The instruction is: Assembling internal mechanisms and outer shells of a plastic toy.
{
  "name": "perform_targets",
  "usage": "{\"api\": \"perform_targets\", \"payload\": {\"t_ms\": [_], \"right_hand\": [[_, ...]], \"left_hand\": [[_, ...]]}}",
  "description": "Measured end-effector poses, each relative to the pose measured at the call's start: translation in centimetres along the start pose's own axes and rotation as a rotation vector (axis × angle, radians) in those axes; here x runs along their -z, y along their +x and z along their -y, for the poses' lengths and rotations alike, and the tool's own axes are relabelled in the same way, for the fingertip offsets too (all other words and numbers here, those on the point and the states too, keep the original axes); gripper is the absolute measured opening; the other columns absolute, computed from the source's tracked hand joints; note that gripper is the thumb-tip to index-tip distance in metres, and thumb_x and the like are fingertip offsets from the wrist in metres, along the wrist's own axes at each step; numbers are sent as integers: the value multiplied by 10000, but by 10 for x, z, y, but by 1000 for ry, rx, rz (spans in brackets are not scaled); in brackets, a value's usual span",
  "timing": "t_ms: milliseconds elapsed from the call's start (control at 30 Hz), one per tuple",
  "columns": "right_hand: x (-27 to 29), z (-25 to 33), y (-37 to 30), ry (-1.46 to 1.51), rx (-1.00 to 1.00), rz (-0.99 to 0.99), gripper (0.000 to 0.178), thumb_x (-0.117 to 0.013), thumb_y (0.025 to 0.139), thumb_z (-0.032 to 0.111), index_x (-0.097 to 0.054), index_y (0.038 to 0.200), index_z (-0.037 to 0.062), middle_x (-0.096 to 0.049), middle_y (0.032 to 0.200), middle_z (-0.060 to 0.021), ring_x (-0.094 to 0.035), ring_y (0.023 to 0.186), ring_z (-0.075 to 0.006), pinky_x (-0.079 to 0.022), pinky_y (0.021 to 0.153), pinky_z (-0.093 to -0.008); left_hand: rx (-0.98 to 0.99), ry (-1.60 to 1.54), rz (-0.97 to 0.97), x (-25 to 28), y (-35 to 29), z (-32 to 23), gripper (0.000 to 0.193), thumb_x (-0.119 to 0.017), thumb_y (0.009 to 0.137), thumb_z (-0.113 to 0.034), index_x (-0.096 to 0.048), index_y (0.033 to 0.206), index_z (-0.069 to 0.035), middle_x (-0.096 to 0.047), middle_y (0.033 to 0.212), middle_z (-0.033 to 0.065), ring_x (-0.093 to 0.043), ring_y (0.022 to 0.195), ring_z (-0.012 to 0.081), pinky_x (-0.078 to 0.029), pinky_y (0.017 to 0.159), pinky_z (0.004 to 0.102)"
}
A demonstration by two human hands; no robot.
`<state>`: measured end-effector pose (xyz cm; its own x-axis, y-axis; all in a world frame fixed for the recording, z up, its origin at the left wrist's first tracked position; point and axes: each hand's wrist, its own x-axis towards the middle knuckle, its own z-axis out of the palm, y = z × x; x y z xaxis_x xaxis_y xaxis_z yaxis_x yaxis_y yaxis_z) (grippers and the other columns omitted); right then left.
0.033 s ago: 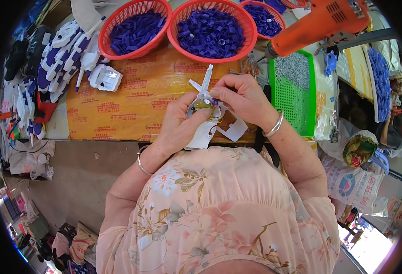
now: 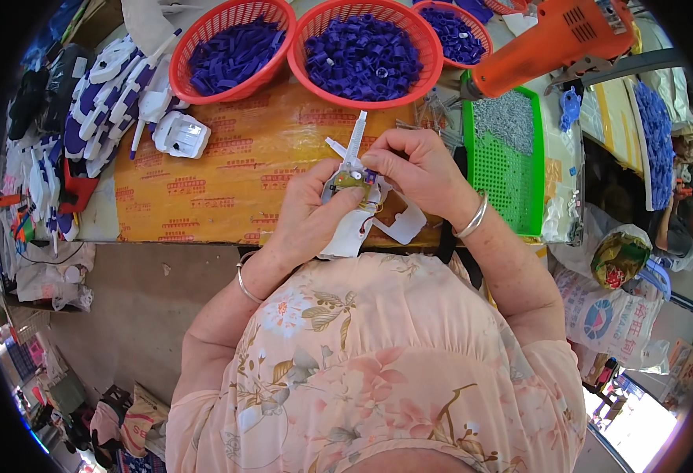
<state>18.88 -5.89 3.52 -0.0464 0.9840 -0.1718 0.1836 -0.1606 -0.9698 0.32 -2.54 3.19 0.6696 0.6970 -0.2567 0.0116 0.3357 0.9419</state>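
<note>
My left hand [image 2: 315, 209] grips an opened white plastic toy housing [image 2: 353, 229], its thumb pressed on the inside. A greenish part, small blue and white pieces and thin wires show in the housing, and a long white stem points away from me. At its upper right edge, my right hand [image 2: 413, 169] is closed in a pinch of thumb and forefinger. Whatever sits between those fingertips is too small and hidden to name. A white loop-shaped plastic piece [image 2: 405, 227] hangs beside the housing, below my right hand.
Red baskets of purple parts [image 2: 362, 59] stand at the back. An orange power driver [image 2: 551, 47] juts in above a green tray [image 2: 504, 169] of small metal pieces. White and purple toy parts [image 2: 110, 102] are heaped on the left. Orange-taped cardboard [image 2: 204, 181] covers the table.
The orange power driver has shifted slightly to the right. Both hands and the toy housing look the same.
</note>
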Motion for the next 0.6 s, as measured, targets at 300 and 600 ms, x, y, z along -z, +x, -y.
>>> {"api": "perform_targets", "payload": {"t_ms": [300, 600], "right_hand": [[-8, -2, -4, -73, 168, -96, 147, -618, 852, 121, -638, 830, -23, -588, 668, -18, -490, 607, -55, -420, 541, -234], [-1, 3, -28, -490, 42, -13, 320, -661, 782, 273, -583, 857, -28, -598, 722, -197, -604, 655, -295, -461, 614, -361]], "left_hand": [[62, -192, 23, 5, -1, 6, 198, -591, 854, -65, -598, 1042, -4, -649, 862, 29, -604, 695, 58, -488, 594, 203], [54, -284, -49, 23, -2, -1, 247, -585, 848, -65, -586, 1086, -1, -669, 884, 62, -632, 692, 87, -516, 596, 224]]}}
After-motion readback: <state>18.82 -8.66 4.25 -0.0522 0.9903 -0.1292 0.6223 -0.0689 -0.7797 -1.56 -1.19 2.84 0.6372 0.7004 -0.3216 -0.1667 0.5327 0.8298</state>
